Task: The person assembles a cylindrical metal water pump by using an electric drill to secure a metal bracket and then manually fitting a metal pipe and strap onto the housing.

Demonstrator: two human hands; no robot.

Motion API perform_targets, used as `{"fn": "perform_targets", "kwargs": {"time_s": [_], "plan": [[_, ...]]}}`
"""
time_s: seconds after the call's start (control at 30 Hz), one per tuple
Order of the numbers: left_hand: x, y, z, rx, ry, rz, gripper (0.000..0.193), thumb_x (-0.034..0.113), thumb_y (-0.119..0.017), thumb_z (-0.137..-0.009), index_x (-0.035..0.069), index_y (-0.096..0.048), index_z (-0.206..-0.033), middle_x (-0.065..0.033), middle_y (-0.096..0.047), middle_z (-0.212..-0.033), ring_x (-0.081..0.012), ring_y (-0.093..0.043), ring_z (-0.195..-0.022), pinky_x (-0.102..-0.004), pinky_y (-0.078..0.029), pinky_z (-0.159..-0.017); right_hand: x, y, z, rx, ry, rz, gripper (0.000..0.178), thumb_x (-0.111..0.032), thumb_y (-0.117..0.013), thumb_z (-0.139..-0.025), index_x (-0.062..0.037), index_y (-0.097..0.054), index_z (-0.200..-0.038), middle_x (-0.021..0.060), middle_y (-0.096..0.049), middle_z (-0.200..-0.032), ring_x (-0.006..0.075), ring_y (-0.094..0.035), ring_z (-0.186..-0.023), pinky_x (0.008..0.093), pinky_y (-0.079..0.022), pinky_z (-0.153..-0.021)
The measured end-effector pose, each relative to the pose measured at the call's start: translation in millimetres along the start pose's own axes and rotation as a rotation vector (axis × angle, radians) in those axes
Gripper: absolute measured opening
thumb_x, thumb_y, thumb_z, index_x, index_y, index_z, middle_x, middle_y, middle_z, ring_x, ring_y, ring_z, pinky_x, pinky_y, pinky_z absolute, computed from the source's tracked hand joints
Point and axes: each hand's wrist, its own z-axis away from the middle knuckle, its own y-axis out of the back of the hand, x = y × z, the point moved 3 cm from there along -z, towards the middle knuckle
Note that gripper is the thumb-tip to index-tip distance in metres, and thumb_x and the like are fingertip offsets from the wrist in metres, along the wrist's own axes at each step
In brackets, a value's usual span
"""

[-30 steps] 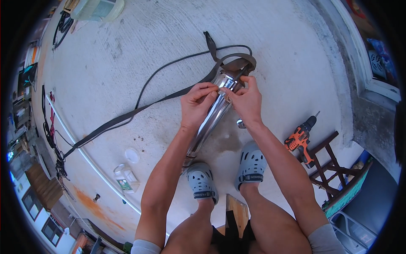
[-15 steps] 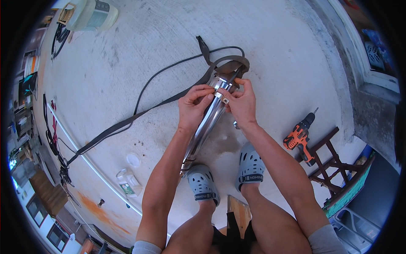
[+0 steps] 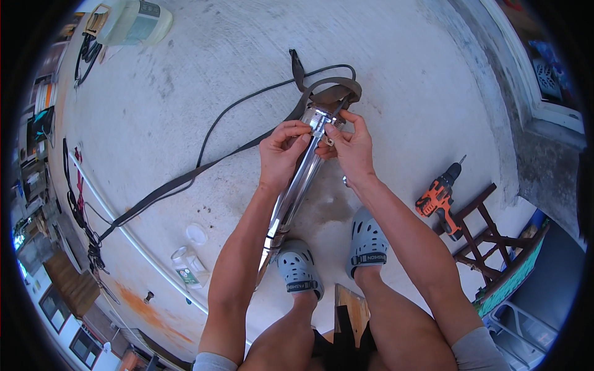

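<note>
A long shiny steel cylinder (image 3: pixel 296 191), like a submersible pump, lies slantwise on the concrete, its near end beside my left shoe. Near its far, ribbed end, a narrow metal clamp band (image 3: pixel 318 133) crosses the body. My left hand (image 3: pixel 281 154) pinches the band's left side between thumb and fingers. On the right, my right hand (image 3: pixel 352 147) is closed on the band's other side, with a small metal tab at its fingertips. A black cable (image 3: pixel 226 115) and a flat dark strap (image 3: pixel 198 170) run from the far end. My fingers partly hide the band.
An orange-and-black cordless drill (image 3: pixel 436 198) lies to the right, near a dark wooden frame (image 3: pixel 479 232). At the left are a clear plastic jar (image 3: pixel 190 272), its round lid (image 3: pixel 197 234) and a white pipe (image 3: pixel 136 244). A pale container (image 3: pixel 139 25) stands far left.
The cylinder's far end has shifted slightly left, and more of its near end shows. My right hand has moved a little left, its lower fingers now further under the band.
</note>
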Motion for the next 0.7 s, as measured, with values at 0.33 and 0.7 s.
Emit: {"fn": "perform_targets", "kwargs": {"time_s": [0.33, 0.7], "plan": [[-0.8, -4.6, -6.2, 0.036, 0.034, 0.0, 0.011, -0.006, -0.069, -0.09, -0.002, -0.075, -0.098, -0.0068, -0.066, -0.112, -0.0112, -0.063, -0.096, -0.025, -0.051, -0.087, 0.0, 2.1, 6.6, -0.019, -0.03, -0.14, 0.04, -0.01, -0.055, -0.103, -0.003, -0.04, -0.139, 0.0122, -0.07, -0.08, 0.0189, -0.071, -0.064, 0.0288, -0.06, -0.057], [2.9, -18.4, -8.9, 0.078, -0.025, -0.183, 0.009, -0.004, -0.066, -0.091, -0.002, -0.071, -0.098, -0.0051, -0.066, -0.109, -0.01, -0.064, -0.091, -0.0233, -0.052, -0.082, 3.0, -2.2, 5.2, 0.008, -0.034, -0.111, 0.05, -0.005, -0.063, -0.098, -0.0063, -0.039, -0.142, 0.0107, -0.07, -0.081, 0.0172, -0.071, -0.065, 0.0285, -0.06, -0.058]]}}
